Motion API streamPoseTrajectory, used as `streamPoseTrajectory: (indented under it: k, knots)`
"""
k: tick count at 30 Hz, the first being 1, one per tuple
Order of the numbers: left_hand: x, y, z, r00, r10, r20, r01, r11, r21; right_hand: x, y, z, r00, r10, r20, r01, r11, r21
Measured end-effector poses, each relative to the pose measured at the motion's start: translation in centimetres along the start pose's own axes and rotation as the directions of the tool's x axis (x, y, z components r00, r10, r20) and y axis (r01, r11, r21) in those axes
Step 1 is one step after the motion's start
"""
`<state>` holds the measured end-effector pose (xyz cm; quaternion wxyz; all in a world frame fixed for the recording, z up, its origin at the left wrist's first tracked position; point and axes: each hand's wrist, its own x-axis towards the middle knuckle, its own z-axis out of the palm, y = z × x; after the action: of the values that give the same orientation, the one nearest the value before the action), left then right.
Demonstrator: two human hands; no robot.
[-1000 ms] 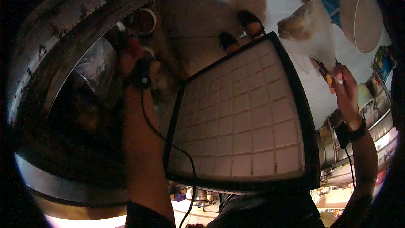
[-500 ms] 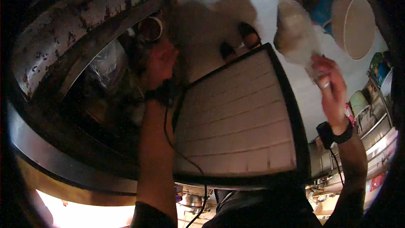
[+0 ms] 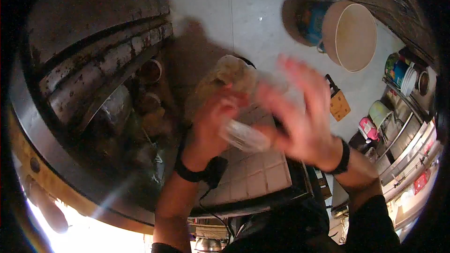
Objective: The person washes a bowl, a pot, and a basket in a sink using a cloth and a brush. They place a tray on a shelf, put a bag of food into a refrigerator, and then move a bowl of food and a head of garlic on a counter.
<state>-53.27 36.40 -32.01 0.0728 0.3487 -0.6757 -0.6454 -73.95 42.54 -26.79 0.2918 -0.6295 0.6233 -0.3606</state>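
Observation:
A clear plastic bag (image 3: 229,71) with pale brownish contents hangs in front of me, above the tiled panel. My left hand (image 3: 213,124) is closed around the bag's gathered neck. The bag's loose clear end (image 3: 246,137) sticks out between my two hands, toward the base of my right thumb. Blurred by motion, my right hand (image 3: 304,117) has its fingers spread apart beside the bag. Both wrists wear dark bands.
To the left is an open, stained compartment holding a round container (image 3: 151,71) and a plastic-wrapped item (image 3: 117,105). A dark-framed tiled panel (image 3: 255,173) lies below my hands. A white bucket (image 3: 354,37) stands on the floor; shelves with dishes (image 3: 409,82) line the right.
The bag has come from the right to the middle. My left hand has left the compartment and taken hold of its neck; my right hand's fingers have spread.

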Motion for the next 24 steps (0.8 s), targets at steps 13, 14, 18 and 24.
streamPoseTrajectory:
  k: [13, 14, 18, 24]
  knots:
    - [-4.4, 10.5, -3.1, 0.985, -0.158, -0.075, 0.172, 0.949, 0.264, 0.8, -10.0, -2.5, 0.954, -0.094, 0.286, 0.000, 0.950, 0.312]
    - [-4.3, 11.7, -2.7, 0.997, -0.053, -0.060, 0.070, 0.939, 0.337, 0.7, -11.0, -2.8, 0.941, -0.112, 0.320, 0.000, 0.944, 0.330]
    - [-6.5, 13.8, -1.3, 0.909, -0.138, 0.392, -0.006, 0.939, 0.344, 0.6, -11.9, -4.0, 0.962, 0.030, 0.273, -0.149, 0.893, 0.425]
    - [-7.6, 17.2, -2.8, 0.940, -0.105, 0.326, 0.040, 0.979, 0.200, -0.9, -13.0, -6.0, 0.920, -0.009, 0.393, -0.175, 0.886, 0.430]
